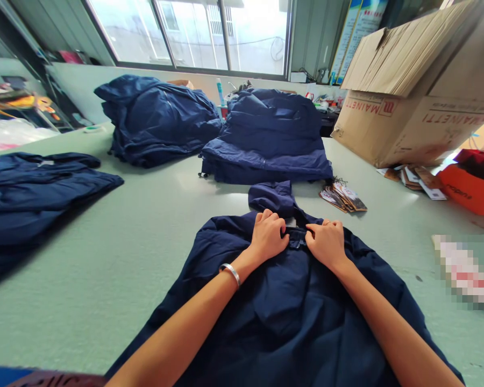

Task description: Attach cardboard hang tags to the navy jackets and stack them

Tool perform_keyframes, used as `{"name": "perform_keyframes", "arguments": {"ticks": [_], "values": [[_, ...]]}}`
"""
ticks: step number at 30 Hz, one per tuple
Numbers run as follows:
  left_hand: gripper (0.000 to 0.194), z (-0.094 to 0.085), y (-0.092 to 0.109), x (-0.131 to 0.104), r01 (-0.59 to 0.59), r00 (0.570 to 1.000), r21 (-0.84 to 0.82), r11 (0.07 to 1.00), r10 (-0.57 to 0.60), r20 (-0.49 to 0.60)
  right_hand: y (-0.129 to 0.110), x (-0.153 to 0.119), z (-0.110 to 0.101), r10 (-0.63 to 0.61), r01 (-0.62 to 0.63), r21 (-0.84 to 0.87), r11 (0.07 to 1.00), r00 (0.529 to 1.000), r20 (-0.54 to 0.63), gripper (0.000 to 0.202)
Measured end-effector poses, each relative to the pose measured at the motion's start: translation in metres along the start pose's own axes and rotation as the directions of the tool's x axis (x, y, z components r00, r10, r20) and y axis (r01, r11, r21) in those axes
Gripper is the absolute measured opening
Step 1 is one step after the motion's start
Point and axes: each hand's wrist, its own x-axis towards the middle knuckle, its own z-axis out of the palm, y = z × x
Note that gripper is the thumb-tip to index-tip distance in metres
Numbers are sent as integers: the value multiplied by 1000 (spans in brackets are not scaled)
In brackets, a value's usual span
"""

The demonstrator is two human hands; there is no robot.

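Observation:
A navy hooded jacket [282, 306] lies spread on the pale green table in front of me, its hood [271, 196] pointing away from me. My left hand [269, 235], with a silver bangle on the wrist, has its fingers curled on the left side of the collar. On the other side of the collar, my right hand [326, 242] is closed on the fabric, a ring on one finger. A white label [291, 222] shows at the neck between both hands. The fingertips are partly hidden in the cloth.
Two piles of navy garments [161, 121] [270, 134] stand at the back. More navy clothing [32, 193] lies at left. Hang tags [342, 196] rest beyond the jacket. A large cardboard box [411, 123] and an orange bag [474, 185] sit at right.

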Motion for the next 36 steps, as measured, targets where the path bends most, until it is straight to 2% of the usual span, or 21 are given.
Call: {"name": "perform_keyframes", "arguments": {"ticks": [3,8,11,13,15,17,20,22,25,27,30,33,36], "values": [[31,2,3,-3,22,999,56,998,-24,46,1,1,4,20,-18,-18,1000,997,69,39],[37,5,4,0,114,988,119,986,-125,91,4,1,9,-12,5,88,996,997,79,45],[37,10,-2,5,186,977,0,983,-184,109,5,2,13,-51,37,197,980,996,66,44],[28,14,-5,8,236,968,-113,965,-223,118,4,3,15,-38,17,271,962,997,72,43],[15,18,-7,8,236,970,-192,953,-221,97,2,3,18,19,-41,343,938,997,69,40],[5,21,-6,6,172,985,-227,959,-168,36,0,3,21,64,-75,405,911,997,39,38],[3,23,-4,3,65,996,-251,966,-79,-45,-3,3,20,40,-18,438,899,998,-41,29],[3,24,-4,3,46,995,-278,959,-68,-72,-2,4,15,25,27,419,908,993,-119,17],[14,23,-7,5,83,990,-329,941,-117,-83,3,5,0,105,30,451,892,957,-272,24],[17,22,-10,7,144,984,-369,918,-174,-49,5,2,-10,182,23,593,805,942,-283,29],[18,17,-12,9,193,977,-422,886,-211,5,2,-6,-18,208,-45,853,521,975,-75,30],[24,12,-10,8,142,987,-481,865,-159,7,-1,-10,-17,149,-212,950,228,972,181,26],[19,8,-6,6,116,990,-522,845,-138,-2,4,-7,-15,2,-372,928,8,928,372,29]]}}
